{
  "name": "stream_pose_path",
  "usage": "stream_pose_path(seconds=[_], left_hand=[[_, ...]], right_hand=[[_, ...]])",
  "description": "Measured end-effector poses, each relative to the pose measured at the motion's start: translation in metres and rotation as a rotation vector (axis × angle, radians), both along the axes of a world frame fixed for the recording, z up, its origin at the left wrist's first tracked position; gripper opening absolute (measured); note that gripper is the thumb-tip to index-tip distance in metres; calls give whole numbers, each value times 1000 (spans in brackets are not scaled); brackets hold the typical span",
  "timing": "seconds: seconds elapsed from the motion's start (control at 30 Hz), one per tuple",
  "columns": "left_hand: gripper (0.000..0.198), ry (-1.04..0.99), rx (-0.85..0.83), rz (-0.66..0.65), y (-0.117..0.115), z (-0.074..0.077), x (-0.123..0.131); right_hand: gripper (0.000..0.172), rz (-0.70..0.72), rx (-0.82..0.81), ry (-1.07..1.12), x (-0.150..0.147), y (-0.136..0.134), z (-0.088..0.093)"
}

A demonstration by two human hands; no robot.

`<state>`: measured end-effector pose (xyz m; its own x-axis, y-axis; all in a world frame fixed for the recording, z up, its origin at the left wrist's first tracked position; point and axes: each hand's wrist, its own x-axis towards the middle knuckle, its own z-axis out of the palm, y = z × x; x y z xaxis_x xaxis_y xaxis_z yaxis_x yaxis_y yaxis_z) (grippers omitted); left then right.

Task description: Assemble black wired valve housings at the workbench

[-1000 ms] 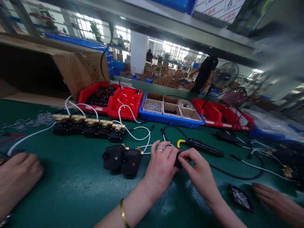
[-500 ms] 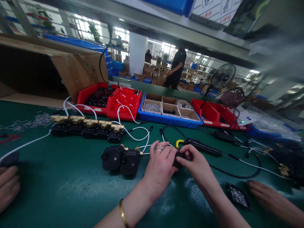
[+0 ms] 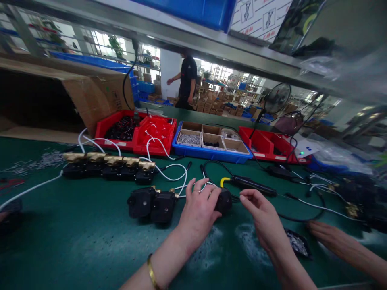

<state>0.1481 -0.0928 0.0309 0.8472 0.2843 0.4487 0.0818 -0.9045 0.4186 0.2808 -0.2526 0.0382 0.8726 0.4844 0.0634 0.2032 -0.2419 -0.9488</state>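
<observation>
My left hand [image 3: 199, 207] is wrapped round a black housing [image 3: 224, 200] on the green table, its fingers over the left side and back. To the right of the housing, apart from it, is my right hand [image 3: 256, 205], with thumb and fingertips close together; whether something small is between them is too small to tell. Two black housings with brass fittings [image 3: 152, 204] stand left of my left hand. Behind my hands lies a black screwdriver-like tool [image 3: 254, 185] beside a yellow hook [image 3: 224, 181].
A row of brass-topped black units [image 3: 111, 166] with white cables stands at the left. Behind are red bins [image 3: 155, 135] and a blue divided tray [image 3: 211, 153]. Another person's hand [image 3: 328, 233] is at the right by a small tray of metal parts [image 3: 298, 243].
My right hand has come off the black housing and moved right. My left hand stays on it. The person in the background has walked left, and the view has shifted slightly.
</observation>
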Motion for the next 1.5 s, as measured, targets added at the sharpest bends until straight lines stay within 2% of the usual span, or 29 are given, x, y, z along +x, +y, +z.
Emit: stream_pose_path(seconds=[0.07, 0.13, 0.2, 0.3, 0.4, 0.53, 0.77, 0.83, 0.9, 1.0, 1.13, 1.2, 1.27, 1.4, 1.5], left_hand=[[77, 7, 19, 13, 1, 5, -5], [74, 12, 42, 35, 4, 12, -14], [67, 7, 71, 68, 10, 21, -28], [61, -17, 140, 154, 29, 32, -58], [66, -26, 197, 228, 55, 35, -89], [79, 76, 191, 219, 81, 35, -120], [93, 239, 86, 218, 83, 33, -133], [92, 243, 51, 200, 82, 31, -133], [90, 220, 25, 176, 83, 27, -134], [80, 153, 1, 147, 85, 21, -134], [69, 65, -22, 123, 85, 15, -131], [67, 30, -15, 106, 82, 14, -127], [65, 2, -1, 79, 80, 13, -124], [61, -36, 7, 55, 76, 8, -116], [57, -51, -3, 66, 76, 6, -113]], right_hand=[[37, -5, -132, -77, 7, -16, -4], [31, 61, -304, -166, 12, -27, -9], [26, 144, -406, -209, 12, -31, -16], [24, 188, -444, -223, 6, -24, -26], [23, 219, -480, -254, 1, -14, -33], [22, 261, -499, -295, 2, -9, -38], [33, 283, -495, -466, 7, -27, -54], [34, 229, -434, -503, 1, -35, -49], [34, 201, -364, -487, -10, -35, -35], [33, 372, -292, -358, -36, -16, -7], [26, 584, -248, -203, -71, 31, 20], [26, 650, -226, -98, -82, 50, 25], [23, 676, -202, -89, -88, 63, 26], [14, 645, -137, -328, -93, 80, 23], [14, 613, -52, -525, -97, 92, 16]])
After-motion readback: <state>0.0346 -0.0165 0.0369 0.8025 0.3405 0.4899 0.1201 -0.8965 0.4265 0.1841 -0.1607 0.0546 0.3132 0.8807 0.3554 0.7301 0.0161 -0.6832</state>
